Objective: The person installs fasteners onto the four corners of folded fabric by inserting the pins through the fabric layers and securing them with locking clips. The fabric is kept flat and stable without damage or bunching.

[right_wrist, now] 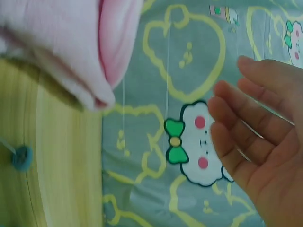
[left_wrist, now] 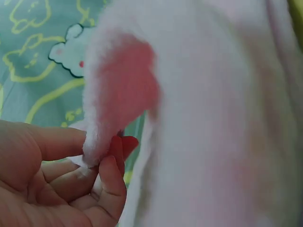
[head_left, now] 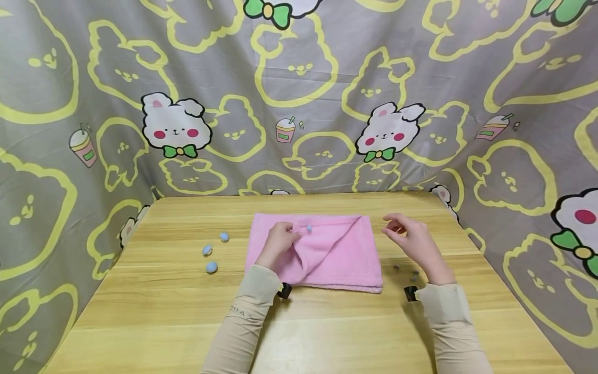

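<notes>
A pink towel (head_left: pixel 345 259), folded into a rectangle with a loose upper flap pulled askew, lies on the wooden table. My left hand (head_left: pixel 280 241) pinches the flap's edge between thumb and fingers. The left wrist view shows the lifted fabric (left_wrist: pixel 128 85) curling above the left hand (left_wrist: pixel 71 175), with a small dark tip beside the fingers. A small blue cap (head_left: pixel 309 228) sits on the towel just right of that hand. To the towel's right, my right hand (head_left: pixel 413 241) hovers with loosely bent fingers, holding nothing; the right wrist view shows its palm (right_wrist: pixel 274 184) bare.
Three rounded blue caps (head_left: pixel 212 267) lie on the table left of the towel. Several small pin-like pieces (head_left: pixel 415 275) lie below the right hand; one round blue-green piece with a thin pin (right_wrist: pixel 21 158) shows close up. A patterned grey curtain (head_left: pixel 317 119) hangs behind the table (head_left: pixel 327 332).
</notes>
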A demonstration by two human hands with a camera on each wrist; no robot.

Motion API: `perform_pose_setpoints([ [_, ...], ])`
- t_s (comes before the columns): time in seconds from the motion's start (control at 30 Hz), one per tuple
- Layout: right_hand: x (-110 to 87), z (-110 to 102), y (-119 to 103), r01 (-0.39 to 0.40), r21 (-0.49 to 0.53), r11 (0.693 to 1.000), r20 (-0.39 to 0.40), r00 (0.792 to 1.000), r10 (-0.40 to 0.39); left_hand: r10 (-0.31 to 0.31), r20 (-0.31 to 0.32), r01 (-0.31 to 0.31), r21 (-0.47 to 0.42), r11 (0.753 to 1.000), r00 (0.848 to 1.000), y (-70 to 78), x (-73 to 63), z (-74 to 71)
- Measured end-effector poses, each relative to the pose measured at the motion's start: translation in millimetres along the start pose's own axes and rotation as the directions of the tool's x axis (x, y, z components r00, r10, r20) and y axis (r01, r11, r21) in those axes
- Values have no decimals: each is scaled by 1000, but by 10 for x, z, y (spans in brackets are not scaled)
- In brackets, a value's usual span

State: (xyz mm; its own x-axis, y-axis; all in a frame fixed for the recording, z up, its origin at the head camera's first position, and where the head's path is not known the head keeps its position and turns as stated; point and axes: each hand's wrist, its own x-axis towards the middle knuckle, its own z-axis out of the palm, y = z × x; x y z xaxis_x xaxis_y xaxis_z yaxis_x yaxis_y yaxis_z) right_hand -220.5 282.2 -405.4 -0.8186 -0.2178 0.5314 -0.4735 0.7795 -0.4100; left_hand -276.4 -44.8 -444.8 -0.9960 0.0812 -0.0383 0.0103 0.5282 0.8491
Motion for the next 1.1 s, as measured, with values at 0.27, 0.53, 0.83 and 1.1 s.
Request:
perform_pose_setpoints([
  [0.27, -71, -173, 139, -128, -25, 991, 98, 987, 130, -40, -29, 41, 56, 998, 999, -34, -19, -34],
  [0.53, -119, -333, 200, -184, -37, 982, 109, 976, 187, -50, -41, 53, 84, 995, 998, -18, -28, -206],
  [0.83, -125, -386, 190, -163, -72, 984, 95, 981, 169, 69, -118, -48, 171, 984, 991, 276, -194, -409],
  [1.1, -133, -314, 292, -131, -81, 988, 258, 955, 147, 250, 17, -249, 172, 953, 968, 609, -381, -244],
])
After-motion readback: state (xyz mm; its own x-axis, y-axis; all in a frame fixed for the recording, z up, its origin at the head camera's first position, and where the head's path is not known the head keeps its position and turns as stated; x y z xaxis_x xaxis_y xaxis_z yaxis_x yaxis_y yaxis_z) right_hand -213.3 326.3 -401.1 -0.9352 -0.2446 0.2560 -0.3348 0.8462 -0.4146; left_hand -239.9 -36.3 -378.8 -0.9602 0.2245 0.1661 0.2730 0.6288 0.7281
